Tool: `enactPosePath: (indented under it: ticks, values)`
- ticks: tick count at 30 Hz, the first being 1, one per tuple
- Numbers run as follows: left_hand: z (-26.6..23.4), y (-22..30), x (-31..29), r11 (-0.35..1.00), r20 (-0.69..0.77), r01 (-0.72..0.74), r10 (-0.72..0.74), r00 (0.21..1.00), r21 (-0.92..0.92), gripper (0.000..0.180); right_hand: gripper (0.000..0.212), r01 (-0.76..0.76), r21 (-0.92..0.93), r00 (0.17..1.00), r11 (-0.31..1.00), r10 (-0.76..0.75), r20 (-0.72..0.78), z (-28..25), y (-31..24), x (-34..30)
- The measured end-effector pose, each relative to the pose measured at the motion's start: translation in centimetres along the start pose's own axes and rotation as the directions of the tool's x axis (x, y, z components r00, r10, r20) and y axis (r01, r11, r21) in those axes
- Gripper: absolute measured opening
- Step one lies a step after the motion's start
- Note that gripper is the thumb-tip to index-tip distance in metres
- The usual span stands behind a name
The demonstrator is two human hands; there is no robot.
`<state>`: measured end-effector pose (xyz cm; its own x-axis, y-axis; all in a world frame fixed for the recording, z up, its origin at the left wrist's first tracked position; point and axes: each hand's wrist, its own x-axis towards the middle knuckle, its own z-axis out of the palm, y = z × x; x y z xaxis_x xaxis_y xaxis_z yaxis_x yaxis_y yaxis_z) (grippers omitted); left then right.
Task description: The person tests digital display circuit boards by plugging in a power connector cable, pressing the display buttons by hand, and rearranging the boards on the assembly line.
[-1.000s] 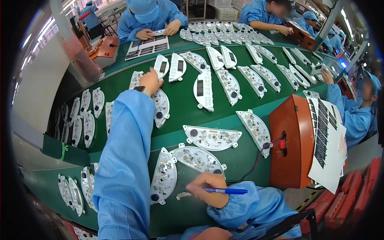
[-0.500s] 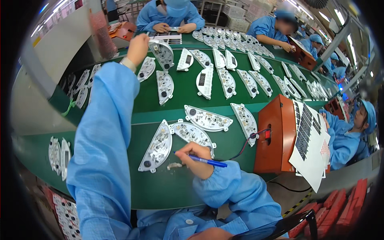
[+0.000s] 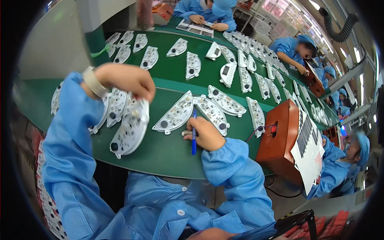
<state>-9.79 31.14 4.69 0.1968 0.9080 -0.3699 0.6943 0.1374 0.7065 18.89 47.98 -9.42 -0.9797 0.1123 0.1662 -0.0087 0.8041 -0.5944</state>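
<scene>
My left hand (image 3: 127,81) is closed on the upper end of a white half-moon circuit board (image 3: 130,130), which hangs tilted and slightly blurred over the near left of the green table. Beneath my right hand (image 3: 209,134) is the table beside the middle boards; its fingers are closed round a blue pen (image 3: 194,142). A small pale scrap (image 3: 186,133) shows by those fingertips; whether they touch it is unclear. Closest to the right hand lie two half-moon boards, the left one (image 3: 175,114) and the middle one (image 3: 212,113).
Several more boards (image 3: 116,108) lie partly behind the held one. An orange-brown box (image 3: 274,136) with papers (image 3: 306,148) stands at the right. Beyond the near table, rows of boards cover a green surface (image 3: 168,68). Co-workers (image 3: 206,14) sit across and to the right.
My left hand has come back from the far rows to the near left, bringing a half-moon board. The pen in my right hand now points away from me. The view has turned left.
</scene>
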Motion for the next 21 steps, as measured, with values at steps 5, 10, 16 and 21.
enactPosePath:
  ticks: [5,10,16,21]
  values:
    - [8.8,-1.1,5.9,0.963,0.178,-0.058,0.011,0.984,0.262,0.025,0.031,-0.024,0.209,1.0,0.978,0.021,0.018,0.3,0.1,0.1]
    - [14.7,-0.4,5.5,0.979,-0.309,-0.038,0.1,0.946,0.203,0.028,0.029,-0.138,0.376,0.989,0.916,0.145,0.01,-1.1,-0.5,-0.2]
    - [19.1,0.3,-4.1,0.889,-0.39,0.092,0.103,0.915,0.45,0.059,0.023,0.053,0.374,0.998,0.926,-0.065,0.019,0.3,-3.1,-0.1]
    - [22.0,-1.2,-5.9,0.946,-0.439,0.071,0.08,0.895,0.317,0.073,0.023,0.121,0.388,0.99,0.914,-0.14,0.02,2.8,-4.7,0.0]
